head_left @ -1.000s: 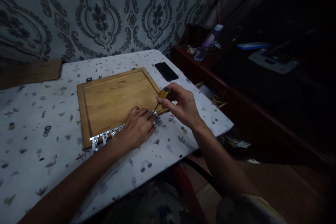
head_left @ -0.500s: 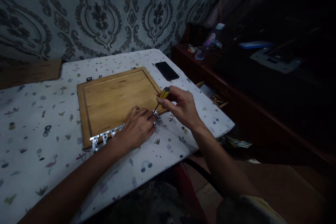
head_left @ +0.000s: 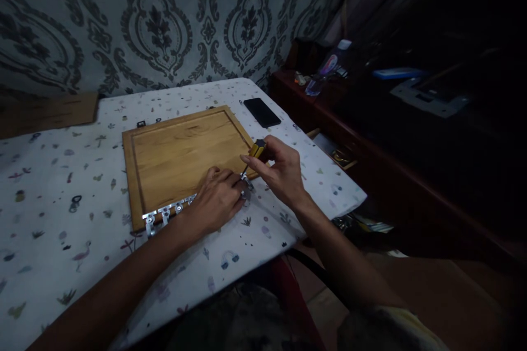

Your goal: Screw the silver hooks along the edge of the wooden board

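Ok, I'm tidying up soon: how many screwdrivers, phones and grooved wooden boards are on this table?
Screwdriver: 1
Phone: 1
Grooved wooden board: 1
Total: 3

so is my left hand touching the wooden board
Touching. In the head view the left hand lies flat on the near edge of the wooden board, over the metal strip.

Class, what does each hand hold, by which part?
The right hand holds a screwdriver by its yellow-and-black handle. The left hand grips nothing; it lies flat on the metal strip along the wooden board.
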`<move>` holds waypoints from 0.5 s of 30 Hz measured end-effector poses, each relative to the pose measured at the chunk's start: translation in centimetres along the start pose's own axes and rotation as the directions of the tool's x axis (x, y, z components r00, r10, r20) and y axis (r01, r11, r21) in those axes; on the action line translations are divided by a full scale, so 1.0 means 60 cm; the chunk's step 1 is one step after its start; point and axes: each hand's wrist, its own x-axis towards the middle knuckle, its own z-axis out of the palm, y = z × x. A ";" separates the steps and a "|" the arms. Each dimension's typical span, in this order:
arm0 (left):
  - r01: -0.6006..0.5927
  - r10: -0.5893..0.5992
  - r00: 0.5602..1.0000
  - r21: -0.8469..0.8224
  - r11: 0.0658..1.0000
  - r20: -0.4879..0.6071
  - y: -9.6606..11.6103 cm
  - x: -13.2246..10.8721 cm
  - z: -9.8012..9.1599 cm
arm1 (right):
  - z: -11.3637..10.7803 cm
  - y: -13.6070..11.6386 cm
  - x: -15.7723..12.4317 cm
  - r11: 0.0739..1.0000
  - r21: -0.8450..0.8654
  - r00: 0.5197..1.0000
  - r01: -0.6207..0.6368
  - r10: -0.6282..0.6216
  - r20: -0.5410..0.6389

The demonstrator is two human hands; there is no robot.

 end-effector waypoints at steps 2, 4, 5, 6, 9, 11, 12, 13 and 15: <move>-0.007 0.007 1.000 0.004 1.000 -0.008 -0.001 0.000 0.000 | -0.002 0.001 -0.003 1.000 0.020 1.000 -0.012 0.012 0.019; -0.016 0.017 0.999 0.007 1.000 -0.030 -0.002 -0.001 0.002 | -0.006 0.001 -0.006 0.999 0.042 0.999 -0.024 0.022 0.049; -0.019 0.019 0.999 0.010 1.000 -0.038 -0.002 -0.001 0.003 | -0.008 0.000 -0.007 0.998 0.056 0.998 -0.029 0.025 0.064; -0.020 0.021 0.999 0.013 1.000 -0.042 -0.003 -0.002 0.005 | -0.010 0.000 -0.007 0.997 0.070 0.997 -0.032 0.026 0.079; -0.022 0.023 0.999 0.017 1.000 -0.045 -0.004 -0.003 0.008 | -0.017 -0.004 -0.006 0.993 0.110 0.990 -0.044 0.029 0.136; -0.026 0.027 0.998 0.010 1.000 -0.054 -0.005 -0.003 0.009 | -0.024 -0.007 -0.003 0.991 0.122 0.981 -0.057 0.034 0.189; -0.027 0.028 0.998 0.005 1.000 -0.057 -0.005 -0.004 0.009 | -0.028 -0.008 -0.001 0.990 0.125 0.976 -0.064 0.035 0.217; -0.027 0.027 0.998 0.002 1.000 -0.056 -0.005 -0.004 0.009 | -0.032 -0.008 0.002 0.989 0.129 0.969 -0.068 0.035 0.243; -0.027 0.028 0.998 0.002 1.000 -0.049 -0.004 -0.004 0.007 | -0.037 -0.007 0.006 0.988 0.135 0.960 -0.069 0.029 0.278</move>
